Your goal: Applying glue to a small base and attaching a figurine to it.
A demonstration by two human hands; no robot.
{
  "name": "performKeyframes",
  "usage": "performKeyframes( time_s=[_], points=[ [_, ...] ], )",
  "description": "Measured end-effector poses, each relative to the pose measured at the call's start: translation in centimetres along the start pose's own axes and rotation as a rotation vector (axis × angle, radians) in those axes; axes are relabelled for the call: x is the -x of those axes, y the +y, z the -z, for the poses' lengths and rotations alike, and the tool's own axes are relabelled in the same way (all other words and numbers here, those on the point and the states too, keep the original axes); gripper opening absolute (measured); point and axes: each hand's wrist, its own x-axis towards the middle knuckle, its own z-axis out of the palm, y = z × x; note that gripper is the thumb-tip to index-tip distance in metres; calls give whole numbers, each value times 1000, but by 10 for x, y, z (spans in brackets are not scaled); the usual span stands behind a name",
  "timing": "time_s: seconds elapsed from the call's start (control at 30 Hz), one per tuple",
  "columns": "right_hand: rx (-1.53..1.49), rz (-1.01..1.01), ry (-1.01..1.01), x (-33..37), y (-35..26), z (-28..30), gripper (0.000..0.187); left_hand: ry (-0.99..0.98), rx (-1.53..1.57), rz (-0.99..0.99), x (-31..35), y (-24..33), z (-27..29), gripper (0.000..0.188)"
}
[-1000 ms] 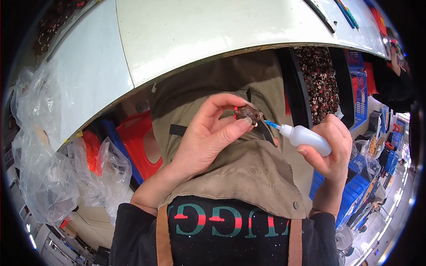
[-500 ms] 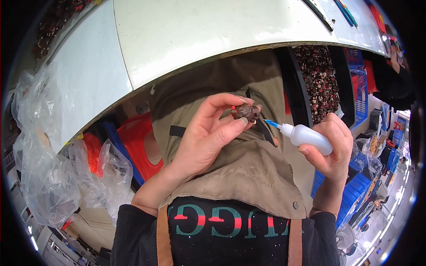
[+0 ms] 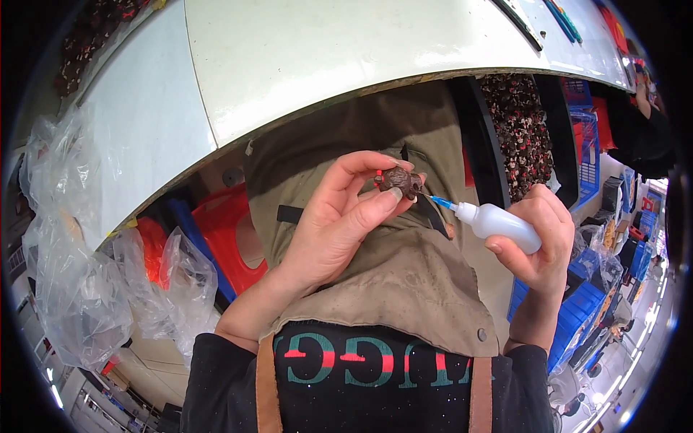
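Between the thumb and fingers of my left hand [image 3: 345,216] is a small dark brown figurine [image 3: 397,182] with a ridged surface and a bit of red at its left end. My right hand [image 3: 540,234] is wrapped round a white squeeze bottle [image 3: 504,226], held tilted with its tip toward the left. A blue-based needle nozzle [image 3: 442,203] on the bottle points at the figurine's right end; whether the needle touches it I cannot tell. Both hands are above my lap, over a brown apron [image 3: 390,289].
A white table [image 3: 325,58] curves across the far side. Right of my lap, a black tray [image 3: 478,137] holds many small brown and red pieces [image 3: 516,137]. Clear plastic bags [image 3: 72,260] hang at the left beside a red stool [image 3: 229,234]. Blue crates [image 3: 577,317] stand at the right.
The figurine has turned very slightly in my left fingers. The bottle and my right hand stay almost where they were.
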Motion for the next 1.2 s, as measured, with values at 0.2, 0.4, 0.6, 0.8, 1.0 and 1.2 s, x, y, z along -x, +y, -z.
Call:
performKeyframes(
  time_s=[0.2,0.4,0.6,0.8,1.0,1.2],
  points=[
    [-11,12,-22,2,3,-1,44,9,17,30,1,0,-1,28],
    [3,7,1,-2,-1,2,41,6,40,49,-1,1,-2,27],
    [-11,15,4,-2,2,-2,41,21,58,57,-1,0,-1,27],
    [-21,26,-18,1,3,0,42,-10,102,81,0,1,-2,30],
    [-20,23,-21,2,2,-1,42,-2,98,81,2,1,-2,30],
    [-20,27,-19,0,9,-1,40,10,102,67,-3,-1,-4,28]
  ],
)
